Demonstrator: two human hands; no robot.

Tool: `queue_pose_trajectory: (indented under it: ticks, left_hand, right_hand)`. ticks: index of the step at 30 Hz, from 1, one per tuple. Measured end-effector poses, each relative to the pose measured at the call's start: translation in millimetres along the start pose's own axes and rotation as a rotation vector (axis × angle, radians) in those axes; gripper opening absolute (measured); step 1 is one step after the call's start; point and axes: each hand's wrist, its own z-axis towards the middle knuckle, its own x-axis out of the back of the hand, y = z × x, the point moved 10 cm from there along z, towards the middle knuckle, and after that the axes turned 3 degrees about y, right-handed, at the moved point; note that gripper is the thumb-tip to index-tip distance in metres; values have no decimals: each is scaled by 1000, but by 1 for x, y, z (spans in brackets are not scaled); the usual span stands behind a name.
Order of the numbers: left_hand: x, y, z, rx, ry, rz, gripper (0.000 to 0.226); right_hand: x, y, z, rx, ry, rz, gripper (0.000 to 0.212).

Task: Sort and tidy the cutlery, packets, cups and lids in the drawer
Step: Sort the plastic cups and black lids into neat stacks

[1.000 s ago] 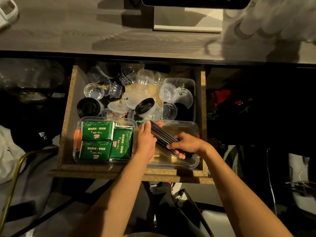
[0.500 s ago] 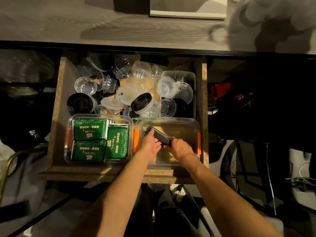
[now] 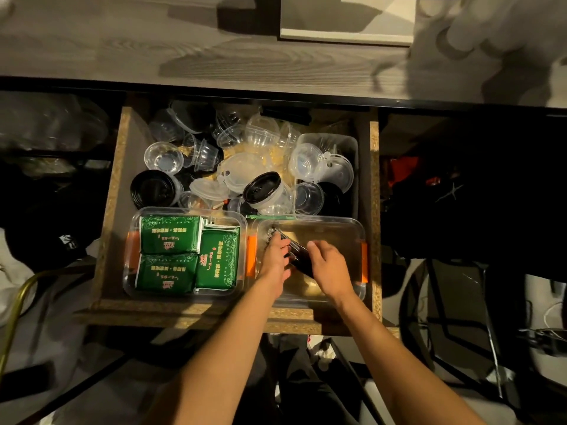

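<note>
- The left hand [image 3: 276, 256] and right hand [image 3: 326, 266] meet over a bundle of dark cutlery [image 3: 296, 251] inside the right clear tray [image 3: 352, 228], at about 5 o'clock in the open drawer [image 3: 118, 191].
- The left hand's fingers lie against the bundle's left side; whether they curl round it I cannot tell. The right hand covers the near end with fingers bent, and its grip is likewise hidden.
- Only the middle of the bundle and its far tip at 11 o'clock show (the pieces are too dark to tell apart).
- Around the hands the tray floor lies bare toward 1 and 3 o'clock, up to an orange clip [image 3: 364, 261] on the right wall.
- At 9 o'clock, just beside it, the left clear tray [image 3: 135, 216] holds green packets [image 3: 170, 234] packed edge to edge.
- At 12 o'clock lies a jumble of clear cups [image 3: 164, 156], lids [image 3: 242, 167] and a black-lidded tub [image 3: 264, 190]; a clear bin [image 3: 352, 145] stands at 1 o'clock.
- The drawer's far end is hidden under the desk edge [image 3: 276, 96].
</note>
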Motion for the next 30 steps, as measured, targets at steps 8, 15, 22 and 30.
queue_pose_trajectory:
  ticks: [8,15,22,30]
  left_hand:
    - [19,78,-53,-395,36,-76,32]
    - [84,136,-54,-484,87,-156,27]
    - [110,169,-12,-487,-1,20,33]
    - [113,189,28,-429,-52,279,40]
  right_hand:
    - [38,-96,-17,131,168,431,25]
    - [20,-143,-3,138,202,385,21]
    - [-17,-157,35,68,298,28,47]
    - [-38,-136,64,-157,320,-31,62]
